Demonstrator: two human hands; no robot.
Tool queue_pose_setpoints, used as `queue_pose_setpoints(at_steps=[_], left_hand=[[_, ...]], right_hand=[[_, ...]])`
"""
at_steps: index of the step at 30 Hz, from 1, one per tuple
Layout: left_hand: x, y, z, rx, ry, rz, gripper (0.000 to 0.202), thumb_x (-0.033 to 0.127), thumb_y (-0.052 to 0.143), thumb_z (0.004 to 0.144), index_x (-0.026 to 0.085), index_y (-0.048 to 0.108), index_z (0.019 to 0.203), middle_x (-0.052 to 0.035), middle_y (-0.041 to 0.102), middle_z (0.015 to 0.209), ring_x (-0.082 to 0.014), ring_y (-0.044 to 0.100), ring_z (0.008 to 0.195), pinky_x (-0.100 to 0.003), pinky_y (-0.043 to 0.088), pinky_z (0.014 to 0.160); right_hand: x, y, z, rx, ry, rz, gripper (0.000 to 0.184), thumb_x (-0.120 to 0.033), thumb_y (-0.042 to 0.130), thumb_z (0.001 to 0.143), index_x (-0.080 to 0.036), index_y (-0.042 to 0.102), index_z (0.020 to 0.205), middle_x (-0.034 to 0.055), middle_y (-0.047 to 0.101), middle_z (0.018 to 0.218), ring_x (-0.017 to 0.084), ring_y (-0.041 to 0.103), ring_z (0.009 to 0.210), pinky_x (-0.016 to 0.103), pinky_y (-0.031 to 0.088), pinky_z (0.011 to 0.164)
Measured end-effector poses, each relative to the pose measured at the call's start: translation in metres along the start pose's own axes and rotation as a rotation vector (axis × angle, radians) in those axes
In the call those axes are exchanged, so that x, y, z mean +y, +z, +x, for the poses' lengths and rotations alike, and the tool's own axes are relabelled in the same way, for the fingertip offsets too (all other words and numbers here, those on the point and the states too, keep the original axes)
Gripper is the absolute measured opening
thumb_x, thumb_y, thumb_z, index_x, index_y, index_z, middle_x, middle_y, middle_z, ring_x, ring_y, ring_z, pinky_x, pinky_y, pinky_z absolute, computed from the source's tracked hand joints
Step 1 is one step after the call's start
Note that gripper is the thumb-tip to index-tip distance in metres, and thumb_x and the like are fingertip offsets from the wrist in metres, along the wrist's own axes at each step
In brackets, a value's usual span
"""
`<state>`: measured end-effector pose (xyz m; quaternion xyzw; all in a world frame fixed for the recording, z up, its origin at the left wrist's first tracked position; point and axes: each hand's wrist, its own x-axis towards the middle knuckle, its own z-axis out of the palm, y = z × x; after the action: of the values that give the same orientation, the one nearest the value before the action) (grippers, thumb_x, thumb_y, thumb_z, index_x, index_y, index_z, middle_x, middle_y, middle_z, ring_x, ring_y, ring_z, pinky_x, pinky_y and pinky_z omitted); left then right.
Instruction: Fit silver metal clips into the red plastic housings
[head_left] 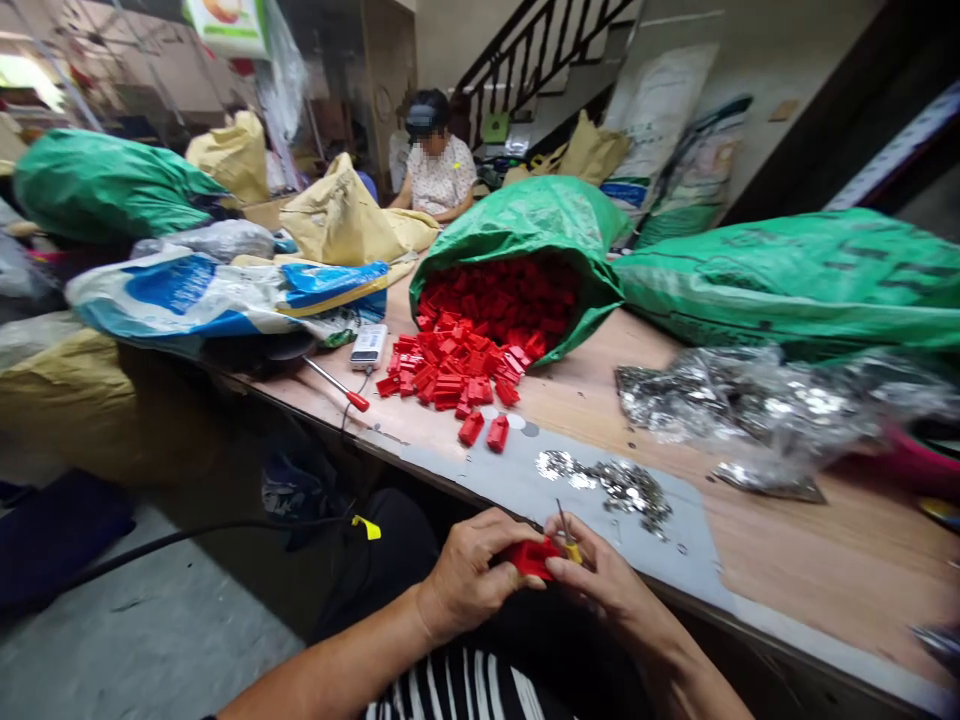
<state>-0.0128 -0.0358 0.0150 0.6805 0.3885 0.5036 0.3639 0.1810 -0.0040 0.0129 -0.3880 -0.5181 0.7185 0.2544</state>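
My left hand (480,565) is closed around a red plastic part (531,558), held above my lap by the table's front edge. My right hand (592,570) grips a small yellow-handled tool (572,550) whose thin dark shaft points upward. Its thumb also presses on the right end of the red part. Just beyond the hands, small shiny metal pieces (626,490) lie on a grey sheet (682,515). Two loose red parts (497,433) sit near the sheet's left end, in front of a heap of red parts (457,365).
The heap spills from an open green sack (517,220). Plastic bags of metal pieces (757,405) and another green sack (810,285) are at right. A red-tipped metal rod (337,385) and a small white device (368,347) lie at left. Another person (441,170) sits across the table.
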Motion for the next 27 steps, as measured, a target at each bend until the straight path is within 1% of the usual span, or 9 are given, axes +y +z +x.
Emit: queue_pose_setpoints(at_steps=[5,9,11,13,15,16,21,24,27], left_hand=[[-0.007,-0.006,-0.004,-0.045,-0.048,-0.143,0.031,0.026,0.077,0.070,0.021,0.072,0.100,-0.0054,0.071,0.089,-0.0170,0.063,0.082,-0.025,0.048,0.077],[-0.012,-0.004,-0.006,0.024,-0.217,-0.308,0.026,0.026,0.075,0.072,0.021,0.071,0.098,-0.0040,0.067,0.092,-0.0176,0.063,0.086,-0.026,0.049,0.079],[-0.013,-0.003,-0.005,0.066,-0.315,-0.421,0.025,0.025,0.074,0.074,0.021,0.069,0.099,-0.0034,0.067,0.096,-0.0176,0.063,0.091,-0.027,0.048,0.083],[-0.013,-0.004,-0.005,0.098,-0.394,-0.501,0.027,0.024,0.073,0.074,0.021,0.068,0.100,-0.0028,0.068,0.097,-0.0171,0.063,0.092,-0.027,0.048,0.086],[-0.013,-0.005,-0.005,0.122,-0.438,-0.544,0.029,0.024,0.072,0.075,0.021,0.066,0.103,-0.0028,0.068,0.098,-0.0169,0.064,0.092,-0.027,0.048,0.087],[-0.014,-0.006,-0.005,0.132,-0.449,-0.554,0.031,0.025,0.072,0.075,0.021,0.065,0.105,-0.0030,0.068,0.099,-0.0170,0.063,0.093,-0.027,0.047,0.088],[-0.016,-0.008,-0.005,0.164,-0.458,-0.509,0.040,0.028,0.069,0.078,0.022,0.061,0.117,-0.0048,0.064,0.110,-0.0184,0.062,0.099,-0.029,0.046,0.093],[-0.014,-0.010,-0.003,0.183,-0.417,-0.414,0.042,0.029,0.068,0.078,0.024,0.061,0.119,-0.0045,0.059,0.116,-0.0178,0.060,0.100,-0.028,0.046,0.092],[-0.012,-0.011,-0.001,0.201,-0.373,-0.346,0.040,0.029,0.068,0.078,0.023,0.063,0.117,-0.0048,0.059,0.113,-0.0178,0.060,0.099,-0.028,0.047,0.090]], right_hand=[[0.001,0.011,-0.007,-0.021,-0.008,0.118,0.037,-0.043,0.071,0.075,-0.021,0.047,0.092,-0.0052,0.043,0.074,0.006,0.034,0.057,0.018,0.024,0.048],[-0.008,0.002,-0.001,0.043,-0.055,-0.117,0.033,-0.045,0.066,0.078,-0.022,0.049,0.094,-0.0032,0.053,0.080,0.008,0.041,0.056,0.020,0.031,0.049],[-0.016,-0.010,0.004,0.223,-0.142,-0.412,0.025,-0.041,0.060,0.082,-0.022,0.053,0.096,0.0013,0.060,0.090,0.013,0.052,0.067,0.024,0.040,0.058],[-0.025,-0.024,0.008,0.471,-0.202,-0.761,0.014,-0.033,0.053,0.086,-0.021,0.057,0.093,0.0037,0.064,0.094,0.018,0.057,0.081,0.029,0.043,0.071],[-0.033,-0.037,0.011,0.654,-0.168,-1.059,0.011,-0.025,0.049,0.087,-0.021,0.059,0.089,0.0042,0.066,0.093,0.020,0.060,0.087,0.030,0.042,0.075],[-0.036,-0.041,0.012,0.696,-0.124,-1.176,0.012,-0.022,0.049,0.088,-0.021,0.060,0.088,0.0045,0.066,0.094,0.020,0.060,0.087,0.030,0.042,0.075],[-0.043,-0.046,0.020,0.651,0.057,-1.521,0.015,-0.022,0.049,0.091,-0.022,0.064,0.094,0.0048,0.067,0.098,0.019,0.062,0.087,0.027,0.042,0.070],[-0.043,-0.045,0.027,0.603,0.072,-1.600,0.015,-0.024,0.051,0.090,-0.022,0.064,0.098,0.0046,0.067,0.100,0.019,0.062,0.087,0.027,0.041,0.068],[-0.045,-0.046,0.032,0.569,0.108,-1.615,0.013,-0.027,0.053,0.090,-0.022,0.064,0.095,0.0044,0.066,0.097,0.019,0.062,0.085,0.027,0.039,0.065]])
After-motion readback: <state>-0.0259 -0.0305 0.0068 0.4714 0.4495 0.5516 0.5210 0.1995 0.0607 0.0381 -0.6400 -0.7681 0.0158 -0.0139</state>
